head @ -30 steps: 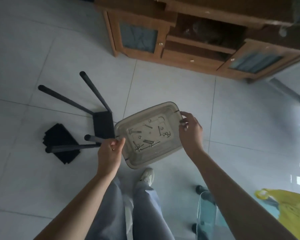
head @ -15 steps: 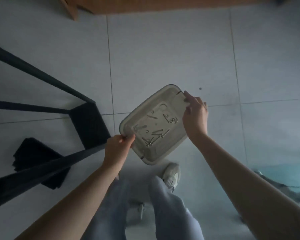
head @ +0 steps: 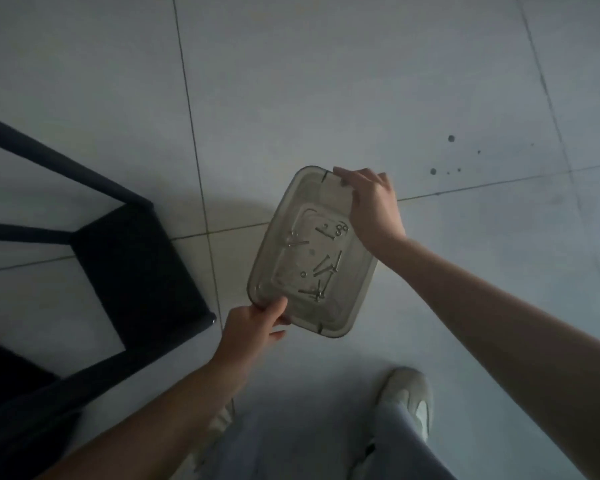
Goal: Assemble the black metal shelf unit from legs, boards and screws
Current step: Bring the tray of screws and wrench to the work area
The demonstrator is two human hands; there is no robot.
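We grip a clear tray [head: 355, 289] of screws [head: 321, 268]: left hand [head: 253, 327] near corner, right hand [head: 373, 209] far end. Black shelf [head: 132, 268] left.

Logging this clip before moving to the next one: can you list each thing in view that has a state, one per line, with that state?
Clear plastic tray: held level over the floor, no lid.
Silver metal screws: loose, scattered inside the tray.
Left hand: gripping the tray's near corner.
Right hand: gripping the tray's far end.
Black metal shelf frame: partly assembled, on the tiled floor, untouched.
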